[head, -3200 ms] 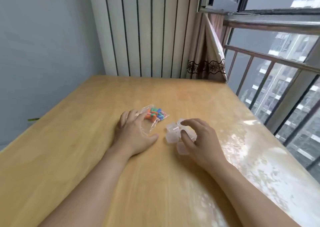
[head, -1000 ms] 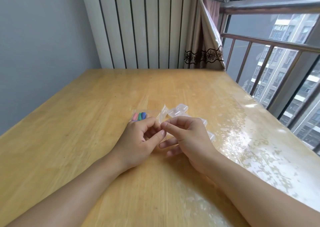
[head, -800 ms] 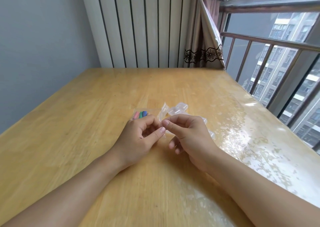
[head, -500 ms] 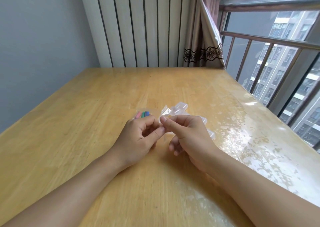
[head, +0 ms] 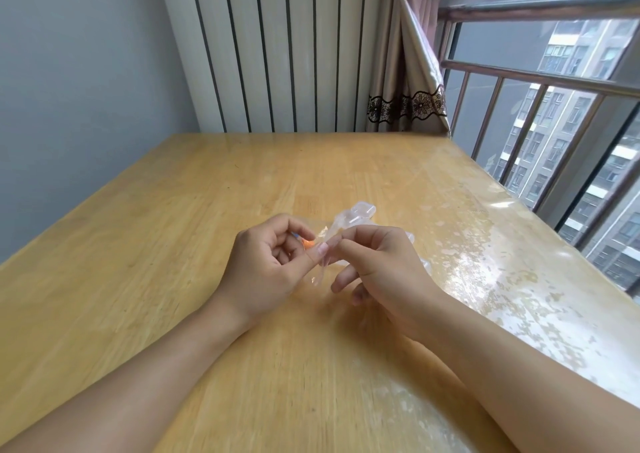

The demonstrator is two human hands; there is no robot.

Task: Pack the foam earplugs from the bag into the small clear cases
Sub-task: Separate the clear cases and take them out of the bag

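We observe both bare hands raised just above the light wooden surface (head: 173,245), meeting near its middle. The left hand (head: 266,265) is curled, its thumb and forefinger pinched on the small clear plastic bag (head: 323,236); an orange foam earplug (head: 308,243) and a trace of blue show inside the bag against the left fingers. The right hand (head: 381,265) pinches the same bag from the other side, thumb and forefinger closed on its crinkled upper edge, the remaining fingers loosely bent below. A loose flap of the bag hangs down between the two hands, clear of the surface.

The small clear plastic cases (head: 360,210) lie on the surface just beyond the right hand, clustered together; the nearer ones are largely hidden behind the knuckles, and we cannot tell whether any is open or how many there are.

A transparent glossy cover sheet (head: 502,262) lies over the right portion of the surface, reflecting the window light. At the far right corner hangs a beige curtain with a dark lace band (head: 405,103), beside a metal window railing (head: 540,82).
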